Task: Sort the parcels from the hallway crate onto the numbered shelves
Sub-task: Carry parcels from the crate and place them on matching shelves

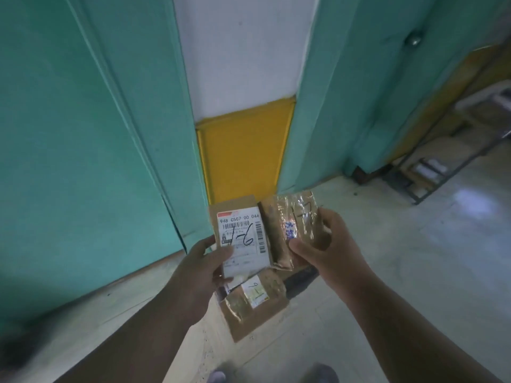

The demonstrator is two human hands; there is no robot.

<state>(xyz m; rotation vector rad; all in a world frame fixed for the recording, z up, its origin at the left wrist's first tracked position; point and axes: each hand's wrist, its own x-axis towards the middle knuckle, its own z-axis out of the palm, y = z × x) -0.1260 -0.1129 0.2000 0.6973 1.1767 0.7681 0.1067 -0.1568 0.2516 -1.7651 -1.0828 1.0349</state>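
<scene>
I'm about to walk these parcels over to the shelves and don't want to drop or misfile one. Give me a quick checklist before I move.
1. Left hand grips the labelled parcel: ok.
2. Right hand grips the taped parcel: ok.
3. Labelled parcel's handwritten number readable, looks like 1-6: ok.
4. Taped parcel's number readable under the glare: cannot tell.
5. Lower parcel securely held: cannot tell, its support is hidden.
6. Shelf rack in sight at right: ok; its numbers: cannot tell.

Brown cardboard parcels [257, 305] wrapped with glossy tape.
</scene>
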